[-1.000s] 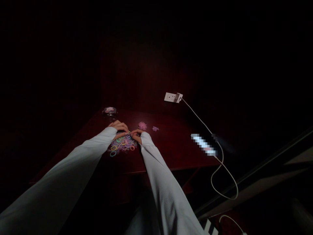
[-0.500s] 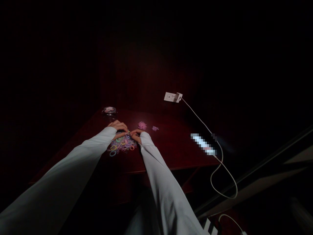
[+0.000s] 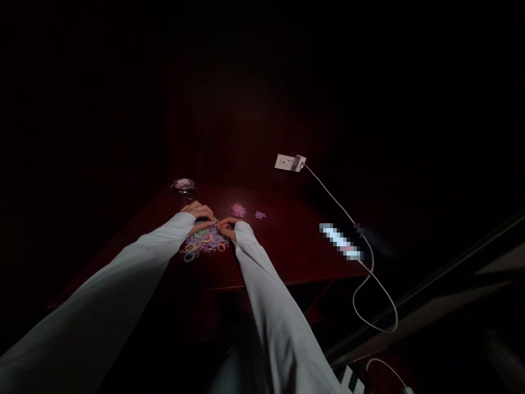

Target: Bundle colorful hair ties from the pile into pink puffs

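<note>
A mixed pile of small colourful elastic hair ties (image 3: 207, 243), mostly purple with some yellow, green, blue and orange rings, lies on the dark red table (image 3: 287, 246). My left hand (image 3: 199, 212) is at the pile's far left edge, thumb and fingers drawn together. My right hand (image 3: 228, 225) meets it from the right with its fingertips pinched. Whatever lies between the fingertips is too small to make out. Just beyond my right hand sit a heap of pink hair ties (image 3: 238, 210) and a smaller purple cluster (image 3: 260, 215).
A clear round container (image 3: 184, 185) with pinkish contents stands at the table's back left. A white wall socket (image 3: 289, 162) holds a charger, whose white cable (image 3: 330, 192) runs down to a bright pixelated device (image 3: 340, 242) on the right. The surroundings are very dark.
Almost nothing differs. Both hands stay together at the pile's far edge, with at most a slight shift of the right fingers.
</note>
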`<move>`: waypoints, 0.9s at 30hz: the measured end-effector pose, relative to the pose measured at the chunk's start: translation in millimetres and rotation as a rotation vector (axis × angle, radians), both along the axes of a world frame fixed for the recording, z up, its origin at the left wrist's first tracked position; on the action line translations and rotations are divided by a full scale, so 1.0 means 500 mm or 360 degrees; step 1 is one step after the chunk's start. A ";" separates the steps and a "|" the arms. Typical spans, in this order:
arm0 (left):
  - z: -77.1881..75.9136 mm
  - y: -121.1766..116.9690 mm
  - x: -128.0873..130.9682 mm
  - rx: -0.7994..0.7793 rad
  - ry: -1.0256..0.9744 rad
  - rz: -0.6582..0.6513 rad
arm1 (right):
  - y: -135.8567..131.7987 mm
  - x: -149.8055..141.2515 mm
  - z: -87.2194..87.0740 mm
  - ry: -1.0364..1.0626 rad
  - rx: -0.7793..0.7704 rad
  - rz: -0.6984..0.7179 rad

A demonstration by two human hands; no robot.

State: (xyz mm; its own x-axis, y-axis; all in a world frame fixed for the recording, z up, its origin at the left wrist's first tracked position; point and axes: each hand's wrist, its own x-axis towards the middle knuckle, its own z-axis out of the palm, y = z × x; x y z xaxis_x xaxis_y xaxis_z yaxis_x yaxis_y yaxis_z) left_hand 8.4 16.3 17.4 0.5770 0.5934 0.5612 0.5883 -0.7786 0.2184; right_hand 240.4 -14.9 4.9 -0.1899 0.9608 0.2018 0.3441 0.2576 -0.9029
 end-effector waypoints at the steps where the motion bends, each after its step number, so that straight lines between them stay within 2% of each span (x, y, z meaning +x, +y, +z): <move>1: 0.001 0.000 0.000 -0.0002 0.0011 0.0005 | 0.000 0.000 -0.001 0.0000 -0.0007 0.0001; 16: 0.012 -0.019 0.005 0.0000 0.0034 0.0037 | -0.013 0.004 0.010 -0.0066 -0.0002 -0.0021; 27: 0.004 -0.010 0.002 0.0011 0.0039 0.0039 | -0.016 -0.003 0.020 -0.0113 -0.0012 -0.0060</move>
